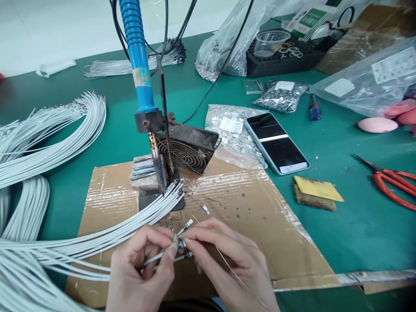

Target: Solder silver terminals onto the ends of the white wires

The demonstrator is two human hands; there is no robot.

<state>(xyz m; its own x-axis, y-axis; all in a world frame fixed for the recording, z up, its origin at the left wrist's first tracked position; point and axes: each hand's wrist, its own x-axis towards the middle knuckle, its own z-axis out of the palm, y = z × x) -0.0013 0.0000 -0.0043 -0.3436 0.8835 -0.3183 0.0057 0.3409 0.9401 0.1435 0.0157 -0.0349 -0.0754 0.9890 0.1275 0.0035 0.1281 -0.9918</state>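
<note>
1. Through the head camera I see the connector ends [189, 222] of the white cables [152, 260] between the two hands, above the cardboard [253, 234].
2. The left hand [143, 264] is the nearer one: its thumb and forefinger pinch the white cables just behind the ends. Their long axis goes from lower left to upper right.
3. The right hand [229, 255] has thumb and forefinger pressed together, just beside the left fingertips; what is inside them, I cannot tell. A thin wire [227, 263] crosses this hand.
4. The cable bundle [130, 232] limits my left side, and the soldering iron [144, 93] stands beyond; rightward, the cardboard gives wider room until its slanting edge.
</note>
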